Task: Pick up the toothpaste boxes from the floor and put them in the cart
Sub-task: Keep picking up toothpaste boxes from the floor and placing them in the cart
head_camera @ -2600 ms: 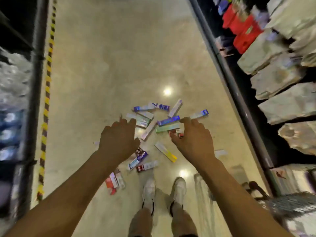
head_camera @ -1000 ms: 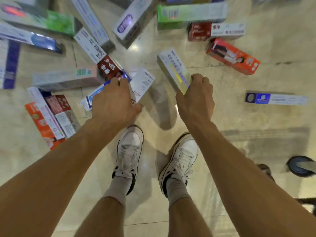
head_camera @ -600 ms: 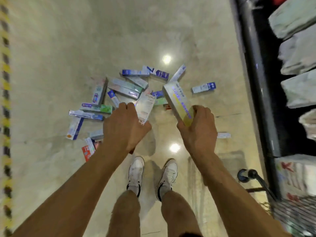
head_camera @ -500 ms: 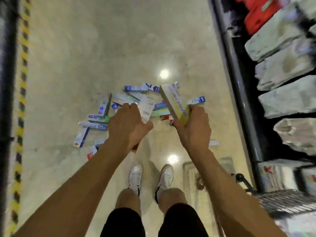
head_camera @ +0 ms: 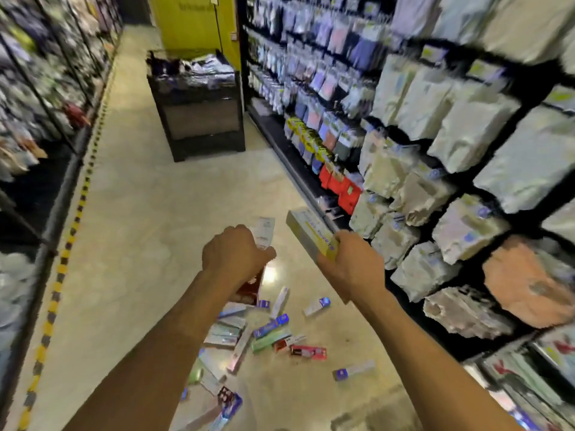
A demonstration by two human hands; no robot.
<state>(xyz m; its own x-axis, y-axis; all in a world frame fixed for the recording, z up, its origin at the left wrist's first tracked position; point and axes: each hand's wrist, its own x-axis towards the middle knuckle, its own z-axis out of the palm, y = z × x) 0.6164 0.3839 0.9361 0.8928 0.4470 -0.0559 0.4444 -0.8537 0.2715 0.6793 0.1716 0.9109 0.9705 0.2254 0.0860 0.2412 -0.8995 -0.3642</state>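
My left hand [head_camera: 233,255] is closed around a white and red toothpaste box [head_camera: 264,230] whose white end sticks up past my fingers and whose red end hangs below my palm. My right hand [head_camera: 353,265] grips a long white and yellow toothpaste box [head_camera: 311,233] by its near end, with the box pointing up and to the left. Both hands are raised at about chest height. Several more toothpaste boxes [head_camera: 270,332] lie scattered on the floor below and between my forearms. No cart is in view.
Shop shelves [head_camera: 435,144] packed with bagged goods run along the right side of the aisle. A dark display bin [head_camera: 199,107] stands further down the aisle in front of a yellow wall. A black and yellow striped strip [head_camera: 71,225] edges the left shelving.
I have risen from the crouch with one box in each hand. The view has swung up from the floor to the aisle, and the scattered boxes now lie low in the frame.
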